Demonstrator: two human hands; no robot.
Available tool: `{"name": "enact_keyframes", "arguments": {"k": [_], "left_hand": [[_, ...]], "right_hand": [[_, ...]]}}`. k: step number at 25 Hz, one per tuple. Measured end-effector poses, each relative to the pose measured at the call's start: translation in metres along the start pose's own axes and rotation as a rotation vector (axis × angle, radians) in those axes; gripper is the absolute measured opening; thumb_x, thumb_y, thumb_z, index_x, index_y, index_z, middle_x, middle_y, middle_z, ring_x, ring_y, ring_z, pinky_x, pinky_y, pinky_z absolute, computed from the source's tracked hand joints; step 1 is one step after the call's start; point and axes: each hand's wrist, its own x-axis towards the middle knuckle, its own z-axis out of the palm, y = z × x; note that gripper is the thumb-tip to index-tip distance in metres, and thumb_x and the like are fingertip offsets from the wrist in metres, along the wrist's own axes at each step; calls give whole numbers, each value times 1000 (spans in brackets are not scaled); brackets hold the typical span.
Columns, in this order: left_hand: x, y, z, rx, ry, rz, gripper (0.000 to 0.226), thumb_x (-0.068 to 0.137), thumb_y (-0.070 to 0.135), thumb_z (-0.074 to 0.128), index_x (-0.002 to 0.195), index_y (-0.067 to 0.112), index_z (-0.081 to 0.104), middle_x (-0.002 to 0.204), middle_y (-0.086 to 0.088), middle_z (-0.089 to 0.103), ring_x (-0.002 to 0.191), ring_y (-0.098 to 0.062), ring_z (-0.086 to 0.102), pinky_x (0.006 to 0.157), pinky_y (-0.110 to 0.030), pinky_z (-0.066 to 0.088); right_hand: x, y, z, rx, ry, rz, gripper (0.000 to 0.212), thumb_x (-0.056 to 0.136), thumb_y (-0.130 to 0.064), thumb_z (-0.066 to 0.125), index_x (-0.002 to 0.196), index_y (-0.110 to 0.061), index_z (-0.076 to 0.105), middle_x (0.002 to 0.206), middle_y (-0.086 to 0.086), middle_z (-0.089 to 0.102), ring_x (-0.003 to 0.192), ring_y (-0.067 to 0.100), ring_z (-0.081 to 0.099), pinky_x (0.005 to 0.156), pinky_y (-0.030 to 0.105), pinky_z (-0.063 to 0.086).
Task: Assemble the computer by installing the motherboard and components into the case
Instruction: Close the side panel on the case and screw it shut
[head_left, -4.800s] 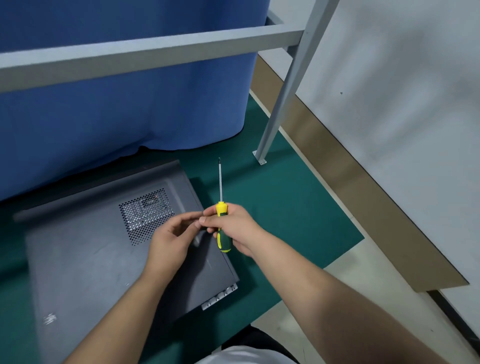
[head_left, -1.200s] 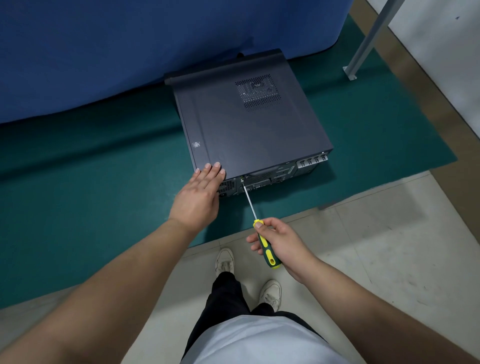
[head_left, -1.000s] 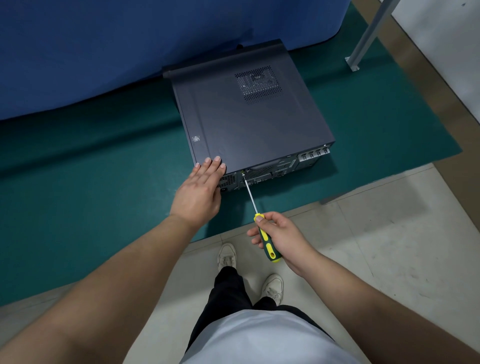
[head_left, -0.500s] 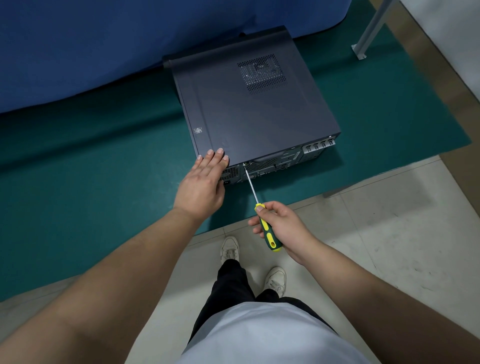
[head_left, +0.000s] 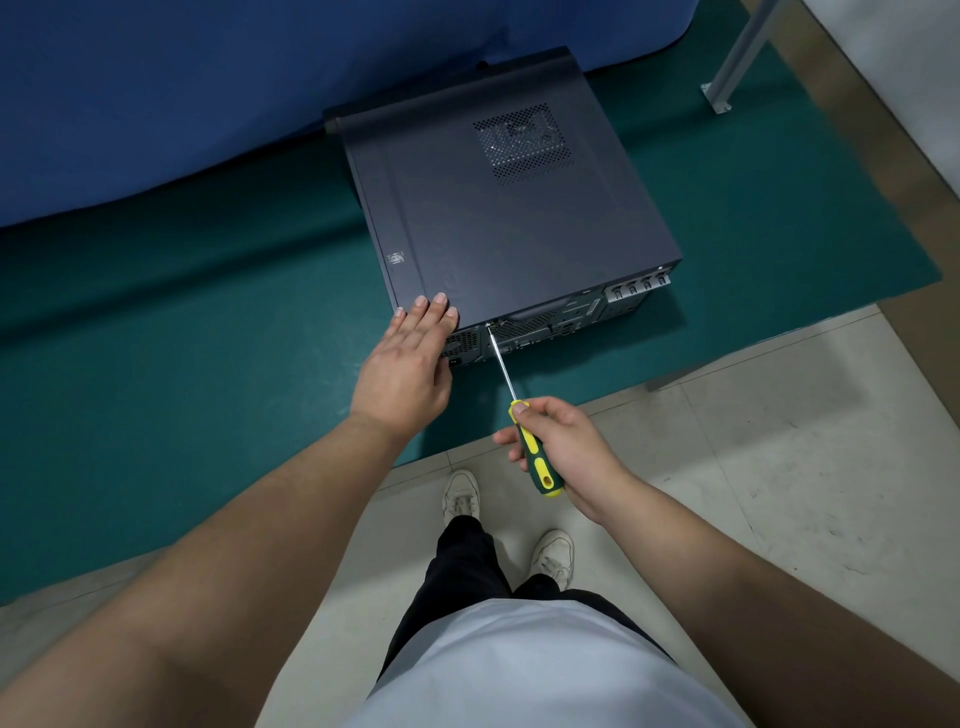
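Dark grey computer case (head_left: 498, 218) lying flat on green mat (head_left: 156, 364), side panel up, rear ports facing person. Left hand (head_left: 405, 369) pressing near corner of panel, fingers straight. Right hand (head_left: 563, 449) gripping yellow-green screwdriver (head_left: 522, 431), tip meeting rear top edge of case. Blue curtain (head_left: 208, 78) hanging behind.

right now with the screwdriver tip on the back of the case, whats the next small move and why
Probably turn the yellow-and-green screwdriver in place. Its tip sits at the top edge of the dark grey computer case's rear panel, the right hand grips the handle, and the left hand lies flat on the lid's near corner, bracing it.
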Motion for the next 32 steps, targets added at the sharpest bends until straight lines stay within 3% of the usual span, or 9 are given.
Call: {"name": "enact_keyframes", "arguments": {"k": [3, 9, 11, 15, 17, 21, 26, 30, 32], "left_hand": [[0, 1, 0, 8, -7, -5, 56, 98, 10, 56, 153, 9, 44, 163, -9, 35, 154, -26, 27, 128, -39, 14], [1, 2, 1, 5, -5, -17, 56, 97, 9, 56, 152, 7, 45, 163, -10, 36, 154, -28, 27, 129, -41, 15], [1, 2, 1, 3, -1, -19, 56, 98, 10, 56, 152, 8, 45, 163, -10, 36, 154, -28, 27, 129, -42, 15], [2, 1, 4, 10, -4, -23, 56, 98, 13, 55, 153, 9, 44, 164, -9, 35, 154, -26, 26, 129, -40, 14], [2, 1, 5, 13, -7, -22, 56, 99, 14, 55, 154, 10, 43, 164, -9, 35, 155, -26, 26, 129, -40, 14], [2, 0, 6, 3, 6, -17, 56, 97, 12, 56, 152, 8, 45, 163, -10, 36, 154, -28, 28, 129, -41, 15], [1, 4, 3, -17, -2, -33, 56, 98, 16, 55, 153, 9, 44, 164, -9, 34, 155, -27, 26, 129, -41, 14], [5, 19, -2, -162, -6, -175, 56, 95, 11, 55, 151, 10, 48, 164, -7, 34, 155, -26, 23, 129, -40, 12], [3, 38, -4, -317, 110, -251, 43, 94, 9, 58, 138, 10, 60, 152, -5, 52, 147, -26, 37, 124, -39, 24]], "right_hand": [[-1, -3, 0, 202, -46, 84, 20, 104, -27, 57, 111, -9, 51, 95, 23, 75, 57, 21, 59, 51, 28, 48], [-2, 3, -1, 342, -17, 125, 38, 79, -24, 86, 97, -7, 58, 69, 5, 64, 59, 17, 62, 49, 26, 54], [-2, 5, -4, 321, -31, 129, 28, 89, -28, 77, 97, -4, 64, 74, 8, 65, 61, 17, 63, 53, 28, 55], [1, 4, -9, 222, -26, 178, 47, 105, -48, 52, 99, -8, 76, 80, 3, 67, 58, 12, 56, 52, 24, 46], [0, 3, -5, 221, -23, 163, 41, 98, -50, 62, 102, -11, 73, 81, 2, 68, 55, 11, 54, 48, 23, 44], [-1, 6, 0, 230, 35, 124, 34, 83, -31, 85, 99, -11, 63, 74, 0, 63, 57, 10, 57, 47, 23, 47], [-2, 3, -2, 250, -14, 208, 47, 101, -52, 56, 94, -10, 77, 76, 0, 67, 56, 11, 57, 49, 23, 47], [-2, 6, 3, 254, 27, 151, 33, 86, -38, 81, 100, -13, 65, 78, 1, 62, 53, 10, 54, 43, 21, 43], [-2, 9, 2, 278, 42, 120, 33, 84, -31, 83, 100, -10, 64, 77, 2, 62, 56, 11, 56, 45, 22, 46]]}}
